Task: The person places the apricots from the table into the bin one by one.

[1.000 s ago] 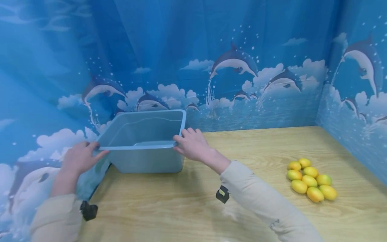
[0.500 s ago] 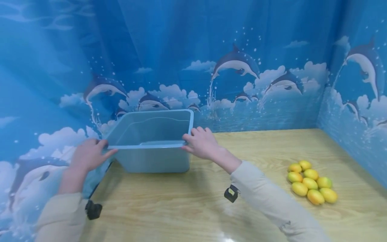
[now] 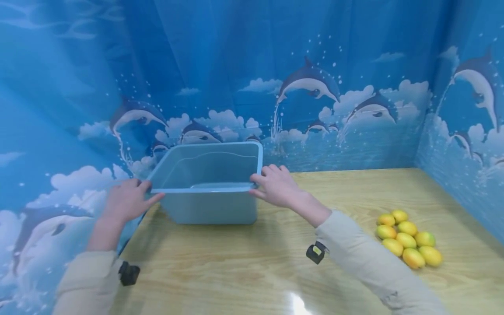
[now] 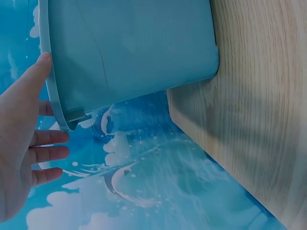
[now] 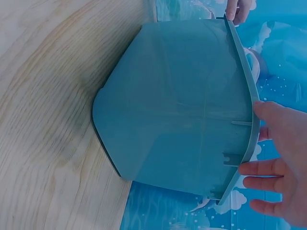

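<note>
A blue plastic storage bin (image 3: 212,208), without a lid, stands upright at the left of the wooden table. My left hand (image 3: 127,201) grips the rim at its near left corner; in the left wrist view the thumb (image 4: 42,64) lies on the outside of the rim. At the near right corner my right hand (image 3: 275,186) pinches the rim, and the right wrist view shows its thumb (image 5: 268,111) against the rim's edge. Through the bin's opening I see only its bare floor and walls.
Several yellow-green mango-like fruits (image 3: 409,240) lie in a cluster on the right of the table (image 3: 244,271). A blue curtain (image 3: 220,65) printed with dolphins closes off the back and both sides.
Both hands have slid the bin to the right along the table, keeping their grip on its rim. The fruits have stayed where they were.
</note>
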`<action>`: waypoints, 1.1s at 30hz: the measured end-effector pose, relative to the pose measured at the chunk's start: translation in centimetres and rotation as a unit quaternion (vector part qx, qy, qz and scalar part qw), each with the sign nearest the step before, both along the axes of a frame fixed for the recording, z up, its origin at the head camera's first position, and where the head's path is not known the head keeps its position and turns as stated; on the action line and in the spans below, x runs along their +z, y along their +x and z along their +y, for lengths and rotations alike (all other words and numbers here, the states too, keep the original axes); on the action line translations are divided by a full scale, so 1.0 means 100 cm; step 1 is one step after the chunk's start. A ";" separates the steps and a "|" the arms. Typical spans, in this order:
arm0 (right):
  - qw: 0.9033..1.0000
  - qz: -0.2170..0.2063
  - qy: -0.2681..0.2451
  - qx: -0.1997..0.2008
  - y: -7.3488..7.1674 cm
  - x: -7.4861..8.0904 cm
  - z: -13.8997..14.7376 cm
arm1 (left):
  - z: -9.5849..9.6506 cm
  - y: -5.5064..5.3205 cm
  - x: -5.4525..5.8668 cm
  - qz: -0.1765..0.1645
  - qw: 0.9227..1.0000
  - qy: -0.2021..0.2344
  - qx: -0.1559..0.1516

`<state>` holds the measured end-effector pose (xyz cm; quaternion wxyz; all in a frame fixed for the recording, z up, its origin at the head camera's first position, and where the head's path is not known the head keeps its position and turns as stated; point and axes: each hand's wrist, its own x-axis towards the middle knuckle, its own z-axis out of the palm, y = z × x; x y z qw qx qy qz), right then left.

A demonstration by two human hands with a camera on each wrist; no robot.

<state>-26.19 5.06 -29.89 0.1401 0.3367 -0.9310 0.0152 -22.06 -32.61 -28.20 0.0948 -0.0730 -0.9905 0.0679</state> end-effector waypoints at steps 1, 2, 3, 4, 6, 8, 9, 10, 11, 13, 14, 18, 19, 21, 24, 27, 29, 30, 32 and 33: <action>1.000 -0.002 -0.001 0.000 0.000 0.000 0.002 | 0.002 0.000 0.000 -0.001 1.000 0.004 0.000; 1.000 -0.003 -0.001 0.001 0.001 0.001 0.004 | 0.003 0.000 0.000 -0.003 1.000 0.008 0.000; 1.000 -0.005 -0.001 0.000 0.001 0.001 0.005 | 0.004 0.000 0.000 -0.004 1.000 0.010 0.001; 1.000 -0.004 0.001 0.000 0.001 0.001 0.007 | 0.005 0.000 0.000 -0.003 1.000 0.009 0.001; 1.000 -0.006 0.000 -0.001 0.001 0.002 0.010 | 0.008 -0.001 0.001 -0.003 1.000 0.008 0.002; 1.000 -0.006 -0.002 -0.003 0.001 0.002 0.013 | 0.011 -0.002 0.001 -0.001 1.000 0.004 0.005; 1.000 -0.006 -0.003 -0.005 0.001 0.001 0.015 | 0.013 -0.002 0.001 -0.001 1.000 0.001 0.006; 1.000 -0.007 -0.007 -0.005 0.001 0.001 0.017 | 0.014 -0.003 0.001 -0.002 1.000 0.000 0.007; 1.000 -0.008 -0.010 -0.007 0.001 0.000 0.019 | 0.016 -0.003 0.001 -0.004 1.000 -0.002 0.009; 1.000 -0.008 -0.014 -0.011 0.002 -0.001 0.024 | 0.020 -0.004 0.001 -0.008 1.000 -0.002 0.014; 1.000 -0.007 -0.017 -0.013 0.002 -0.002 0.026 | 0.022 -0.004 0.000 -0.010 1.000 -0.002 0.015; 1.000 0.001 -0.026 -0.017 0.003 -0.004 0.036 | 0.031 -0.005 -0.001 -0.005 1.000 -0.002 0.013; 0.999 0.004 -0.027 -0.018 0.004 -0.004 0.038 | 0.034 -0.005 -0.002 -0.002 1.000 -0.003 0.011; 0.999 0.008 -0.029 -0.021 0.005 -0.004 0.043 | 0.038 -0.006 -0.003 0.005 1.000 -0.004 0.005; 0.999 0.007 -0.032 -0.027 0.005 -0.004 0.050 | 0.044 -0.007 -0.006 0.014 1.000 -0.002 -0.004; 0.999 0.002 -0.035 -0.033 0.006 -0.005 0.057 | 0.050 -0.008 -0.007 0.024 1.000 -0.006 -0.010; 0.999 0.000 -0.037 -0.035 0.006 -0.006 0.061 | 0.053 -0.008 -0.008 0.030 0.999 -0.010 -0.013; 0.999 -0.001 -0.039 -0.035 0.006 -0.006 0.062 | 0.056 -0.008 -0.008 0.033 0.999 -0.012 -0.013; 0.999 0.000 -0.040 -0.037 0.006 -0.006 0.066 | 0.059 -0.008 -0.008 0.033 0.999 -0.018 -0.013; 0.998 -0.001 -0.040 -0.038 0.007 -0.006 0.068 | 0.061 -0.008 -0.008 0.032 0.999 -0.018 -0.013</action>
